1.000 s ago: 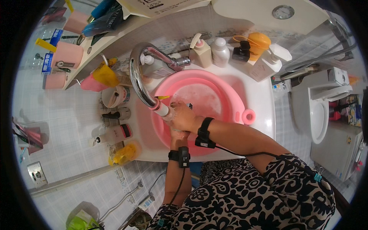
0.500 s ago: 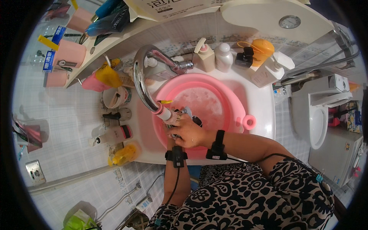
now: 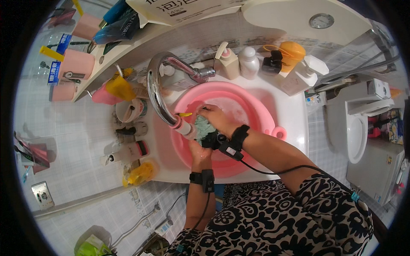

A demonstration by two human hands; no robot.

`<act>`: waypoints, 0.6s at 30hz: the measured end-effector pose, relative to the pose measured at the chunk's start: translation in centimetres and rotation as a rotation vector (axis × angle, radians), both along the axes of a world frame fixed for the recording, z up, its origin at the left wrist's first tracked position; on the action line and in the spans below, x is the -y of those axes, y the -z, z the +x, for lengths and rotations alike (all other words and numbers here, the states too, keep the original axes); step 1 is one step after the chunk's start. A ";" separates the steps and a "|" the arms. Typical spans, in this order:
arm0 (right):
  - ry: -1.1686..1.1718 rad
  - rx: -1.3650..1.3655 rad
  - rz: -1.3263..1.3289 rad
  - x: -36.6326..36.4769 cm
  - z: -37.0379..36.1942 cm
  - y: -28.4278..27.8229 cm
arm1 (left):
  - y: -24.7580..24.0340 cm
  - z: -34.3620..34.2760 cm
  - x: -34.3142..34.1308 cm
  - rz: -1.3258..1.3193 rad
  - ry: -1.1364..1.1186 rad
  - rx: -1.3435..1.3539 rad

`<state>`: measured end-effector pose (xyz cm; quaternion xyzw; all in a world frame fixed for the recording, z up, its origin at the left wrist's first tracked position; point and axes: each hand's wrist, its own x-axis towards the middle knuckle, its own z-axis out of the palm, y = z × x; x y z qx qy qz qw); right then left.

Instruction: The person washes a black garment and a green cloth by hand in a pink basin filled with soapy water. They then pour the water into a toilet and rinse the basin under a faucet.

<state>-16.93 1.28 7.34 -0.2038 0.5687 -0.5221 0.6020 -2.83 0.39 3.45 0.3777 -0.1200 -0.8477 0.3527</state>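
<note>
A bunched wet cloth (image 3: pixel 205 126), pale green with a dark part, is held between my hands over a pink basin (image 3: pixel 264 115). My right hand (image 3: pixel 215 118) grips it from the far right side, with the fingers curled at its upper edge. Underneath and nearer to me, my left hand (image 3: pixel 200 149) supports it, most of its fingers hidden by the cloth. Right at the cloth's left side is the white tip of the chrome faucet (image 3: pixel 157 91). Whitish, cloudy water (image 3: pixel 239 113) lies in the basin.
The basin sits in a white sink (image 3: pixel 292 123). Along the back rim stand a beige pump bottle (image 3: pixel 228 64), a white bottle (image 3: pixel 249 64) and a white pump bottle (image 3: pixel 297 81). A shelf with pink cups (image 3: pixel 79 64) is at left. Cables run from both wrist straps.
My right hand has moved away from me and opened out from over my left hand, exposing the green cloth. My left hand has turned, its palm side now showing beneath the cloth.
</note>
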 end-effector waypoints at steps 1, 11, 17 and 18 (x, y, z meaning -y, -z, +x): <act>0.101 0.349 0.022 -0.4 0.1 0.0 | 0.5 1.2 0.5 0.011 -0.100 -0.047; 0.076 0.866 -0.044 -3.4 2.3 -0.2 | -2.4 2.6 2.1 0.035 -0.307 -0.167; 0.248 0.405 -0.201 -2.9 2.1 1.2 | 1.0 4.4 2.5 -0.170 -0.088 0.153; 0.252 0.405 -0.198 -2.9 1.9 0.7 | 1.0 4.3 1.9 -0.167 -0.085 0.153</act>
